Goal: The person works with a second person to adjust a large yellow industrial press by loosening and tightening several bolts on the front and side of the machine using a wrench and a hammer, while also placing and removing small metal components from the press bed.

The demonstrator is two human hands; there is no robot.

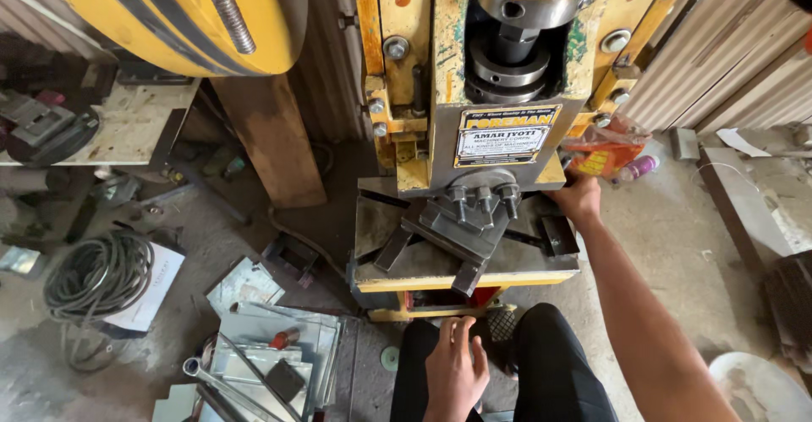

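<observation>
The right hand point(578, 198) rests at the far right edge of the press bed point(516, 257) — grip unclear — just below an orange bag point(602, 153), contents hidden. The left hand point(454, 369) lies open on the knee. Metal sheets point(271, 337) crowd the floor left.

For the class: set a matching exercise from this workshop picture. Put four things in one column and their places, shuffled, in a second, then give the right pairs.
Things:
1. left hand
2. right hand
3. coiled cable
4. metal sheets

Places:
A. on the floor at the far left
B. at the right edge of the press bed
C. on the person's own knee, below the press
D. stacked on the floor, left of the knees

Pairs: 1-C, 2-B, 3-A, 4-D
</observation>
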